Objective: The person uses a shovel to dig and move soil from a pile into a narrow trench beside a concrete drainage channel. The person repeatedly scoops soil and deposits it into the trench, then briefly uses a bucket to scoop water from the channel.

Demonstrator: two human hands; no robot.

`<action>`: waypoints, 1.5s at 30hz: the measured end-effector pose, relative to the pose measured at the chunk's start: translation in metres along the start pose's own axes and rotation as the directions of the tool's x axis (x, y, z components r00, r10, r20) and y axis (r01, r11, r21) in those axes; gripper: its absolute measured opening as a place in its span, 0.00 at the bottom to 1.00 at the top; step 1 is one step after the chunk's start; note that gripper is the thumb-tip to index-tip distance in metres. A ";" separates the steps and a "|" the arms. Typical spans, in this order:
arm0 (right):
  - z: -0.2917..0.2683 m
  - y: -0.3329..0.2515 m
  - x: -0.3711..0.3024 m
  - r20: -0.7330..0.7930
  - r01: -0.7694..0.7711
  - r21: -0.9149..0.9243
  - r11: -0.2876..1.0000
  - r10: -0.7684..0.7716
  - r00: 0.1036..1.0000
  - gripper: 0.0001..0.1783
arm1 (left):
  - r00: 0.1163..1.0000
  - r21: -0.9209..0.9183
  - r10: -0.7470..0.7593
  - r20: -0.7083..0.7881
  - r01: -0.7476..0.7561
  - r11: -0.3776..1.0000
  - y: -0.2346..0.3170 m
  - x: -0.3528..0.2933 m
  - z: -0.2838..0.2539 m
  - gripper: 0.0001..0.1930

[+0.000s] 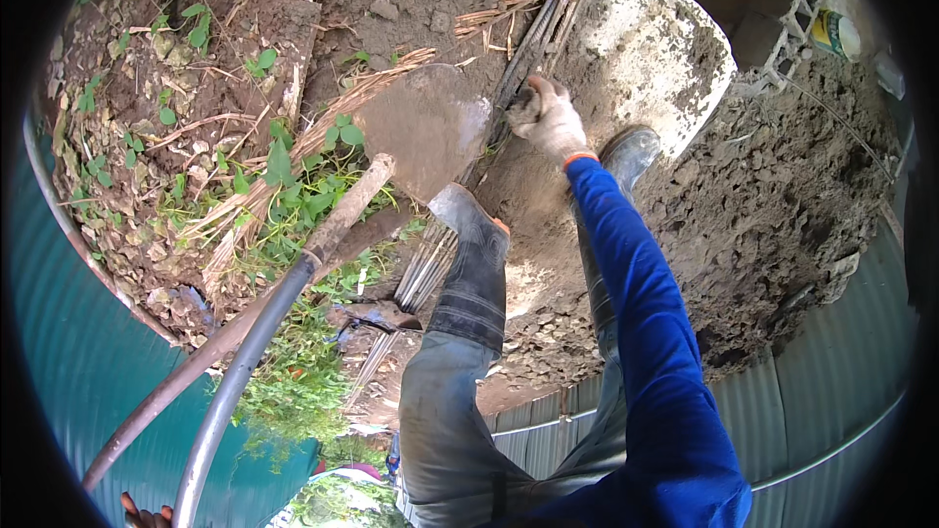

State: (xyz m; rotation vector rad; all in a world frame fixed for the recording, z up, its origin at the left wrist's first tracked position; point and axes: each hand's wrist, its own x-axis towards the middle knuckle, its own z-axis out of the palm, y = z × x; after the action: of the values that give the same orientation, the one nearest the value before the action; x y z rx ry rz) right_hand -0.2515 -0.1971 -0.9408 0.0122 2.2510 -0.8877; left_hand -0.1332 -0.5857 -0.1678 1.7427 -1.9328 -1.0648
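Observation:
My right hand (550,121), in a pale work glove with an orange cuff, is low over the ground with its fingers closed. What they hold, if anything, is hidden. Under and beside it runs a bundle of thin dark sticks (520,61). To its left the broad, mud-coated blade of a shovel (426,125) reaches in front of my left boot. The shovel's handle slants down to the lower left. Fingers of my left hand (147,514) show at the lower edge, curled against that handle; the rest of the hand is cut off.
My black boots (469,279) stand on damp soil. A white, dirt-smeared board (646,44) lies at upper right. Loose earth (773,205) covers the right. Stones, vines (293,176) and a second pole (196,367) are left. Green corrugated sheets (78,303) bound the lower left.

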 end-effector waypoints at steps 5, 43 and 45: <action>0.028 -0.007 -0.001 0.082 -0.012 -0.077 0.997 0.018 0.996 0.34 | 0.999 -0.044 -0.026 0.043 0.028 0.999 0.005 -0.004 0.007 0.27; -0.342 -0.154 -0.310 0.247 -0.243 0.911 -0.332 -0.031 0.968 0.34 | 0.932 -0.328 0.000 0.364 0.128 0.936 0.000 0.003 -0.010 0.21; -0.347 -0.160 -0.324 0.225 -0.163 0.883 -0.441 0.092 0.970 0.33 | 0.920 -0.273 0.035 0.392 0.080 0.959 0.014 0.000 -0.001 0.20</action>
State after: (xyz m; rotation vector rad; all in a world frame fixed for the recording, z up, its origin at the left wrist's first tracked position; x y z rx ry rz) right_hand -0.2603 -0.0355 -0.4668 1.0853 0.4471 -2.3777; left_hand -0.1422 -0.5869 -0.1570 1.4785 -1.8527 -1.7187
